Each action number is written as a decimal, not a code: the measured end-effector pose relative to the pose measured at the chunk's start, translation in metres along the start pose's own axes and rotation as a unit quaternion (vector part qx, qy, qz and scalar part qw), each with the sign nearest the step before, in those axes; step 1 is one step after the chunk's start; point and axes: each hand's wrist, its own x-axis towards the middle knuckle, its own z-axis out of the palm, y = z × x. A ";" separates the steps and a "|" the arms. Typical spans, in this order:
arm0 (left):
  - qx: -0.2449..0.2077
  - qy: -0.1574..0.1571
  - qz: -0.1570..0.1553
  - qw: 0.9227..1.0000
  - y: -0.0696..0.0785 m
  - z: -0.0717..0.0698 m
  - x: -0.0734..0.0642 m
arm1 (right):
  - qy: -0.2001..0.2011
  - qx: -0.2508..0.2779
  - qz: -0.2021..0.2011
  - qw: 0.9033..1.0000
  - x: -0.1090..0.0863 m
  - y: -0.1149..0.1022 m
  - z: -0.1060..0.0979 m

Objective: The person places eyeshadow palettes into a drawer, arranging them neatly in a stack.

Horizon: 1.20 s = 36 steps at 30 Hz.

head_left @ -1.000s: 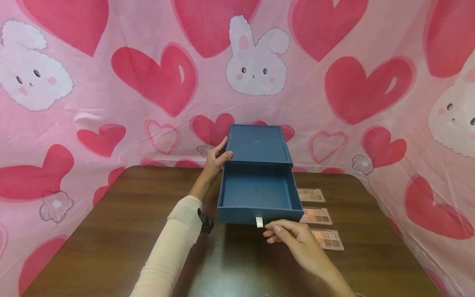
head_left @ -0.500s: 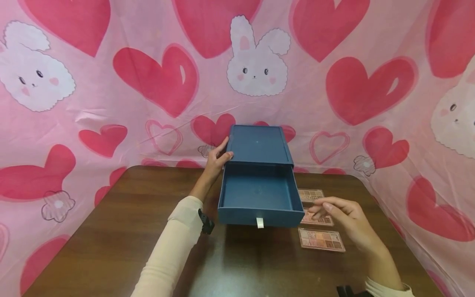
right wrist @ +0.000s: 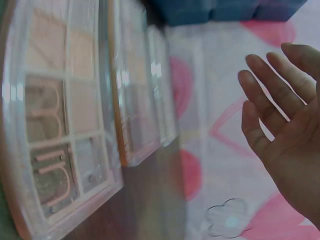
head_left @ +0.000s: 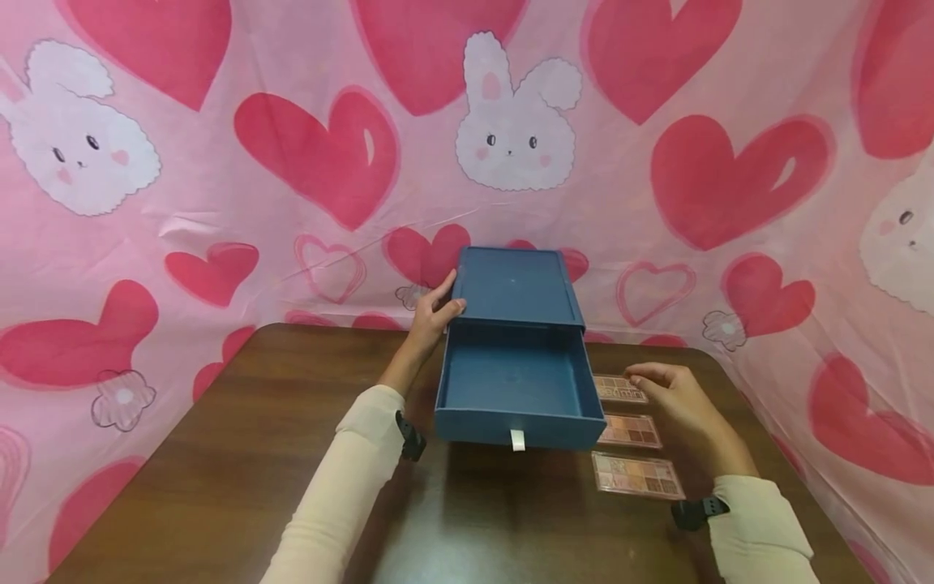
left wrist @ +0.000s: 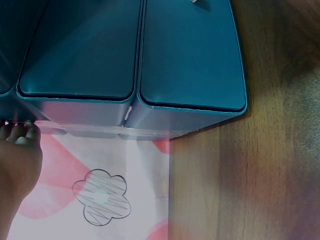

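A blue drawer box [head_left: 514, 284] stands on the table; its top drawer [head_left: 474, 428] is pulled out, with nothing inside. My left hand [head_left: 430, 320] rests against the box's left side, thumb over the top edge. In the left wrist view, closed lower drawer fronts [left wrist: 192, 55] show below it. To the right lie three clear-lidded eyeshadow palettes: a far one [head_left: 614, 389], a middle one [head_left: 633, 431] and a near one [head_left: 638, 475]. My right hand [head_left: 682, 399] hovers by the far palette's right end; its fingers look loose and hold nothing in the right wrist view.
A white pull tab [head_left: 518, 440] hangs from the drawer's front. The drawer overhangs the brown wooden table [head_left: 306, 422] and partly hides the middle palette's left end. A pink cloth with hearts and rabbits [head_left: 409, 186] hangs right behind the table.
My right hand has left the drawer's pull tab and moved right and away from me, over the palettes to the far one. My left hand stays at the box, and the drawer has not moved.
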 end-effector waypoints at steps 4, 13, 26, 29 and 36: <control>-0.004 -0.003 -0.005 1.000 0.002 0.001 0.003 | 0.009 -0.015 0.020 1.000 0.014 0.021 -0.007; -0.006 -0.003 -0.004 1.000 0.001 -0.002 0.001 | -0.010 -0.109 0.057 0.992 0.037 0.060 -0.011; -0.011 -0.008 -0.006 1.000 0.001 0.001 -0.002 | -0.092 -0.142 0.075 0.983 0.046 0.077 -0.004; -0.018 -0.011 -0.010 1.000 0.001 0.000 -0.002 | -0.097 -0.146 0.077 0.981 0.047 0.078 -0.005; -0.005 -0.014 -0.012 1.000 0.002 -0.002 -0.004 | -0.123 -0.138 0.066 0.981 0.048 0.083 -0.006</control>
